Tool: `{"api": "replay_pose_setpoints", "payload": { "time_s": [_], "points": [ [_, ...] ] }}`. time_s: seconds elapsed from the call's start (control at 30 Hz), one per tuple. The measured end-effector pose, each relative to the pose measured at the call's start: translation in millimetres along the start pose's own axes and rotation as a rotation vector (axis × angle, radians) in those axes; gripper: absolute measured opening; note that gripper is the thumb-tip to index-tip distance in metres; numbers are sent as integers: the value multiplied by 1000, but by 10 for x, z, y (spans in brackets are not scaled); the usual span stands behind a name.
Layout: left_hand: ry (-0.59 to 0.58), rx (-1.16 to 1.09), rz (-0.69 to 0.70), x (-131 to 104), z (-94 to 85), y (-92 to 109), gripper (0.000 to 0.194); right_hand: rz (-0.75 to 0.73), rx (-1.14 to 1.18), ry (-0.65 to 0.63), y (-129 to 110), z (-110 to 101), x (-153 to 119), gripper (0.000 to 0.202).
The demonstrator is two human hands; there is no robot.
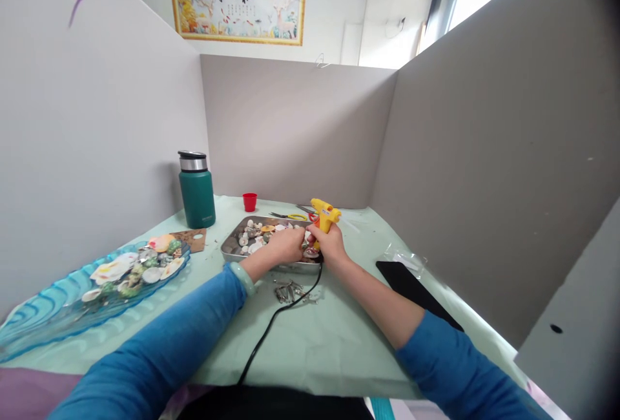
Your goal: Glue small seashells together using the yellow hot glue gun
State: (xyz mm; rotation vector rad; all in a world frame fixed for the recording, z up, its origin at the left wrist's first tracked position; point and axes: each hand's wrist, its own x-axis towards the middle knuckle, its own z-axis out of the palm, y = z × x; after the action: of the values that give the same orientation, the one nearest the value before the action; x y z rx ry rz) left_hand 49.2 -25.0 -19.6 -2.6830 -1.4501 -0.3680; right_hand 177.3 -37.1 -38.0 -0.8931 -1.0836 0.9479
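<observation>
A yellow glue gun (325, 213) stands upright in my right hand (330, 244), its black cord running down from the handle toward the table's front edge. My left hand (289, 245) is closed just left of it, over a metal tray (232, 249) of shells and small stones; whatever its fingers pinch is too small to make out. The two hands nearly touch above the tray's right part. In front of the tray lies a small heap of silvery metal pieces (289, 291), partly crossed by the cord.
On the left, a blue scalloped dish (62, 304) holds more shells, with a brown card (197, 240) behind it. A green bottle (197, 197), red cup (250, 202) and yellow-handled scissors (296, 217) stand or lie farther back. At right are a black flat object (416, 294) and clear plastic bag (404, 258).
</observation>
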Motion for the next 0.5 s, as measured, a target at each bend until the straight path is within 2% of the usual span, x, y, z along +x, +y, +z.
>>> {"api": "replay_pose_setpoints", "payload": {
  "time_s": [0.2,0.37,0.5],
  "points": [
    [19,86,-70,-94,-96,-70,33,13,-24,5,26,-8,21,30],
    [-27,115,-118,-113,-103,-122,41,23,-30,-9,26,-9,20,32],
    [-101,49,-82,-75,-75,-169,42,26,-37,-22,27,-10,21,31]
  ]
}}
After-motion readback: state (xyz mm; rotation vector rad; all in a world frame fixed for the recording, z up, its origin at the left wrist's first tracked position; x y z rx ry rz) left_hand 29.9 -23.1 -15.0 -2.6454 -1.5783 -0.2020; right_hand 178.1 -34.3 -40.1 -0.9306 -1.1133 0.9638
